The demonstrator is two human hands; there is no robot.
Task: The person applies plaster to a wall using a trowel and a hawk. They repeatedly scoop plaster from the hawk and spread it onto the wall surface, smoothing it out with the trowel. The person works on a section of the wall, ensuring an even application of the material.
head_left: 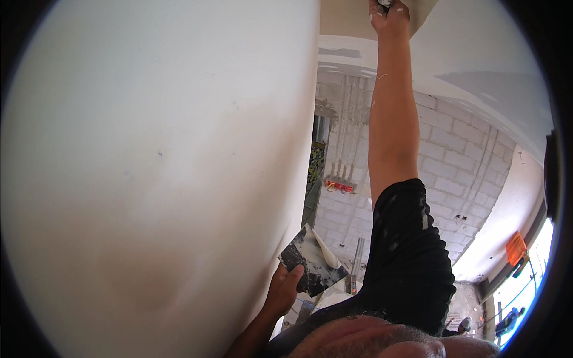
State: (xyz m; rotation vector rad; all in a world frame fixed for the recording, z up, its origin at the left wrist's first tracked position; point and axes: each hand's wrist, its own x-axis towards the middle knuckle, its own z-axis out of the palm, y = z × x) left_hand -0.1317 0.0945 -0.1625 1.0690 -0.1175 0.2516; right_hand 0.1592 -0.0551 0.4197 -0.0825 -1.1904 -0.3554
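Observation:
Low in the middle, my left hand [283, 289] is closed on a plaster-smeared flat plate [305, 275], with its thumb on the upper face. A ridge of white plaster [325, 249] sits along the plate's far side; the rest of the face is dark and streaked. My right arm reaches straight up to the top edge. There my right hand [391, 18] is closed around a small whitish object [385, 3], cut off by the frame, beside a beige surface overhead. White specks dot that hand.
A smooth white wall [155, 149] fills the left side, close to my left hand. Beyond stands a block wall [444, 134] with a red electrical box [340, 185]. An orange cloth-like item [515, 247] hangs by a bright opening. Another person [464, 325] is at lower right.

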